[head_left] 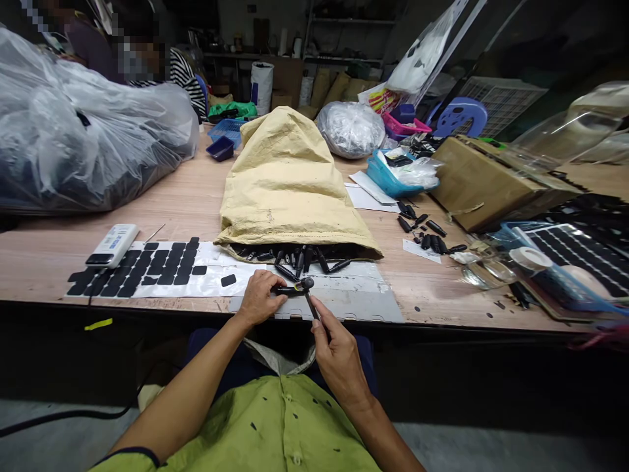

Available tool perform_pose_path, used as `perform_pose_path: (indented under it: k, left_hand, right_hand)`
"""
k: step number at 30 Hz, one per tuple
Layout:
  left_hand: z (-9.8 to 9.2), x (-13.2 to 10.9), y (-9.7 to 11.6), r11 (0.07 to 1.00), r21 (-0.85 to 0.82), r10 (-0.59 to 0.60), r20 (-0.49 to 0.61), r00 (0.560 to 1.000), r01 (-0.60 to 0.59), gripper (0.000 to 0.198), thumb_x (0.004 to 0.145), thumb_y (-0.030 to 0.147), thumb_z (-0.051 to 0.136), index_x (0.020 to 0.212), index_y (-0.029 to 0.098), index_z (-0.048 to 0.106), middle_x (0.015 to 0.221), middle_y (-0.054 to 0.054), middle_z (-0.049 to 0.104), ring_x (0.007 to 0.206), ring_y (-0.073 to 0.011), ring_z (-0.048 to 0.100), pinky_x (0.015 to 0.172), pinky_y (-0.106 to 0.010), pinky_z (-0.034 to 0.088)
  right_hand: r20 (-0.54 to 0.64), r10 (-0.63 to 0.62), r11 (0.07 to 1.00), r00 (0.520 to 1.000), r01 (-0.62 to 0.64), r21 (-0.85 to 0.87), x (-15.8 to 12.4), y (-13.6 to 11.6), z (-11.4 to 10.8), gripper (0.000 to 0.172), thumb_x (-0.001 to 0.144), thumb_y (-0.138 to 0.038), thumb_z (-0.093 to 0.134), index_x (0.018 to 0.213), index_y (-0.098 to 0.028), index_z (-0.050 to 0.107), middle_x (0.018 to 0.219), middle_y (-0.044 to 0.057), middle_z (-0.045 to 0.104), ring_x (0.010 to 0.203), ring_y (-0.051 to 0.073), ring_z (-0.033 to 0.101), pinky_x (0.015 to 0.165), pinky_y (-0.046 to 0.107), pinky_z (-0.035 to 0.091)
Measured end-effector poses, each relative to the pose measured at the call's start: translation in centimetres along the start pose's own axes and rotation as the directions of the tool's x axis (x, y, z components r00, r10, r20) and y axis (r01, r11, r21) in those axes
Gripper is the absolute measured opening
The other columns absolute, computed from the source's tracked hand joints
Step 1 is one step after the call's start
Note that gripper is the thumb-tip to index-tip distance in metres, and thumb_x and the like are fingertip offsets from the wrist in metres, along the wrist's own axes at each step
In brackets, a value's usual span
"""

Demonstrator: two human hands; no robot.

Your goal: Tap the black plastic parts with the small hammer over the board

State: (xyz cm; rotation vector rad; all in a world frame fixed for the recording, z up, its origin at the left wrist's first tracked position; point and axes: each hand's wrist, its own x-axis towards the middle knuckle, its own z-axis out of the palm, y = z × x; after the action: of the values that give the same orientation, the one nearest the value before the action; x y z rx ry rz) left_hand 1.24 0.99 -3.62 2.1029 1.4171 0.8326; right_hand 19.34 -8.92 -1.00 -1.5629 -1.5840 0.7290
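My left hand (259,296) is closed around a small black part (293,288) with a rounded shiny end, held just above the table's front edge. My right hand (336,347) pinches a thin dark tool (313,307) whose tip meets that part. Right behind them a yellow woven sack (287,177) lies open, with several black parts (299,257) spilling from its mouth. A white sheet (162,278) to the left carries rows of black pads (142,267).
A white remote-like device (112,245) rests on the pad sheet. Big clear plastic bags (83,137) fill the left. A cardboard box (486,183), blue trays (393,177) and solar panels (580,252) crowd the right. Loose black parts (427,233) lie nearby. A person sits at the far left.
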Motion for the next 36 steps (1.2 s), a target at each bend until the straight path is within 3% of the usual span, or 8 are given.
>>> perform_pose_path:
  k: [16,22,27,32,36]
  left_hand:
    - [-0.1,0.0,-0.1,1.000,-0.006,0.013,0.026,1.000,-0.013,0.016,0.070,0.022,0.080,0.085,0.023,0.074,0.080,-0.002,0.066,0.093,-0.0233,0.052,0.086,-0.037,0.041]
    - [0.2,0.0,-0.2,1.000,-0.016,0.016,0.008,1.000,-0.016,0.014,0.071,0.022,0.080,0.084,0.022,0.074,0.079,-0.002,0.066,0.092,-0.0226,0.053,0.085,-0.036,0.041]
    - [0.1,0.1,-0.1,1.000,-0.014,0.009,0.021,1.000,-0.008,0.017,0.069,0.020,0.080,0.084,0.023,0.074,0.080,-0.002,0.067,0.094,-0.0233,0.053,0.086,-0.037,0.041]
    - [0.0,0.1,-0.1,1.000,-0.016,0.006,0.033,0.999,-0.005,0.017,0.068,0.020,0.080,0.084,0.022,0.075,0.080,-0.003,0.066,0.095,-0.0238,0.052,0.087,-0.038,0.041]
    - [-0.2,0.2,-0.2,1.000,-0.009,0.019,0.032,0.999,-0.019,0.016,0.069,0.022,0.080,0.084,0.023,0.074,0.081,-0.003,0.065,0.095,-0.0240,0.052,0.087,-0.038,0.041]
  right_hand:
    - [-0.021,-0.134,0.991,0.991,0.134,-0.029,0.1,0.2,0.6,0.045,0.097,-0.022,0.043,0.141,-0.022,0.053,0.137,0.006,0.060,0.126,0.019,0.057,0.107,0.034,0.048]
    - [0.040,-0.133,0.988,0.990,0.135,-0.076,-0.7,1.2,1.2,0.045,0.097,-0.020,0.040,0.139,-0.021,0.055,0.132,0.007,0.063,0.122,0.019,0.060,0.106,0.034,0.049]
    - [-0.009,-0.150,0.987,0.989,0.149,-0.064,-0.5,1.0,1.0,0.046,0.097,-0.020,0.042,0.141,-0.021,0.053,0.135,0.007,0.062,0.124,0.019,0.058,0.107,0.033,0.047]
    - [0.017,-0.104,0.993,0.994,0.105,-0.051,-0.4,1.3,0.7,0.045,0.096,-0.022,0.042,0.138,-0.020,0.056,0.134,0.006,0.063,0.123,0.019,0.059,0.106,0.033,0.048]
    - [-0.037,-0.031,0.999,0.999,0.030,-0.019,-0.4,1.3,-0.2,0.045,0.095,-0.026,0.045,0.138,-0.021,0.057,0.135,0.006,0.062,0.124,0.020,0.059,0.103,0.033,0.050]
